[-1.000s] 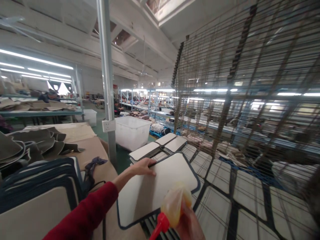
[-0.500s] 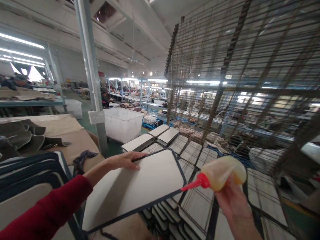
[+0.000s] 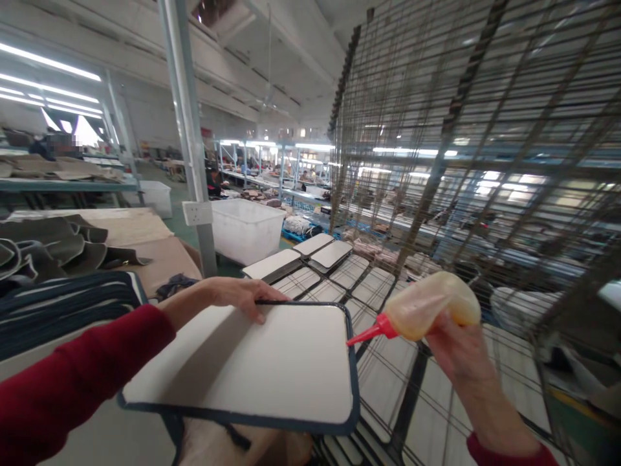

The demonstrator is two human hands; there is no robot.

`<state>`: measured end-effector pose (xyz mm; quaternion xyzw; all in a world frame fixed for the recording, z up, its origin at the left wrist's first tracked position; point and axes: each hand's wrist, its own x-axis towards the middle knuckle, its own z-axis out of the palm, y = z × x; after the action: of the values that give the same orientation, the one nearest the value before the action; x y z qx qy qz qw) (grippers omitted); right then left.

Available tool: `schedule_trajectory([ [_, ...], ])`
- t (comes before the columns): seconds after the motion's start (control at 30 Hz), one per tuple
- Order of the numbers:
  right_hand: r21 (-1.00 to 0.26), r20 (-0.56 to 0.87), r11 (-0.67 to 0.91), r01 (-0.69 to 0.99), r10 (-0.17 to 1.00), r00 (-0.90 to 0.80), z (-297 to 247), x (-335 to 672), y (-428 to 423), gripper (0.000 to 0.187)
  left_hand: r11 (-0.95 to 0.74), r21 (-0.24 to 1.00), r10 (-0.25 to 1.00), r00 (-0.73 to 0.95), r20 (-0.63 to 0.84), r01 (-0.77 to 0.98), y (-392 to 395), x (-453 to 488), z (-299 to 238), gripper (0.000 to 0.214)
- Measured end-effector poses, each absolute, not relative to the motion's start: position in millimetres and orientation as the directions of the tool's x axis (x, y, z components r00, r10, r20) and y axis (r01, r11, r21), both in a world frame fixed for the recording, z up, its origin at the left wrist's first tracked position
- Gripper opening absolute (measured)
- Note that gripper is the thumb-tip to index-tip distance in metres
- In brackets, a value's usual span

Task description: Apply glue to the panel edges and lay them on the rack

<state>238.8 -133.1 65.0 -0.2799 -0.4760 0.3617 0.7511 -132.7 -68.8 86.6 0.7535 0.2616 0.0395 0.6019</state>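
Note:
My left hand [image 3: 239,298] grips the far edge of a white rounded panel [image 3: 272,362] with dark blue edging, its thumb lying on the white face. The panel is held tilted in front of me. In my right hand [image 3: 460,349] is a soft, yellowish squeeze bottle [image 3: 431,304] with a red nozzle [image 3: 369,332]. The nozzle tip meets the panel's right border, near the line between white face and blue edging. Below and behind lie more white panels [image 3: 383,369] under wire racks.
Wire rack grids [image 3: 417,129] rise at the right. A stack of blue-edged panels [image 3: 68,310] stands at the left, near grey cut pieces [image 3: 53,246] on a table. A metal post [image 3: 187,129] with a socket and a white bin [image 3: 247,226] are ahead. A person [image 3: 55,145] works far left.
The panel has turned so its right border faces the bottle. The nozzle tip has moved from the lower right corner up along that border. My view has shifted slightly left.

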Motion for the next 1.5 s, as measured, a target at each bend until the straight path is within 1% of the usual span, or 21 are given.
schedule_trajectory([
  [0.2,-0.761,0.526,0.585,-0.28,0.81,0.261,66.3,241.9,-132.6,0.036,-0.103,0.924,0.423,0.857,-0.294,0.368,-77.9,-128.2,96.3,0.065],
  [0.5,-0.762,0.532,0.567,-0.313,0.824,0.197,64.0,241.8,-143.2,0.036,-0.111,0.928,0.379,0.879,-0.29,0.355,-76.4,-129.9,96.2,0.065],
  [0.63,-0.762,0.554,0.568,-0.311,0.82,0.143,68.5,237.0,-145.9,0.039,-0.109,0.927,0.366,0.882,-0.298,0.358,-73.6,-130.9,97.0,0.066],
  [0.83,-0.749,0.597,0.579,-0.321,0.801,0.051,76.1,227.5,-152.7,0.035,-0.108,0.928,0.367,0.882,-0.297,0.358,-68.1,-136.1,92.9,0.064],
  [1.0,-0.754,0.595,0.579,-0.311,0.802,0.051,74.6,226.6,-154.7,0.037,-0.106,0.929,0.367,0.882,-0.296,0.356,-69.6,-136.0,94.2,0.064],
  [1.17,-0.751,0.579,0.568,-0.338,0.812,0.077,66.7,229.8,-153.9,0.034,-0.098,0.932,0.381,0.878,-0.29,0.35,-70.1,-136.2,95.0,0.064],
  [1.33,-0.78,0.539,0.546,-0.305,0.834,0.115,60.4,233.8,-156.2,0.044,-0.069,0.935,0.395,0.87,-0.295,0.349,-67.7,-139.1,91.1,0.067],
  [1.5,-0.802,0.512,0.532,-0.271,0.846,0.146,58.8,233.0,-158.8,0.052,-0.081,0.936,0.392,0.875,-0.285,0.342,-67.0,-142.1,86.6,0.065],
])
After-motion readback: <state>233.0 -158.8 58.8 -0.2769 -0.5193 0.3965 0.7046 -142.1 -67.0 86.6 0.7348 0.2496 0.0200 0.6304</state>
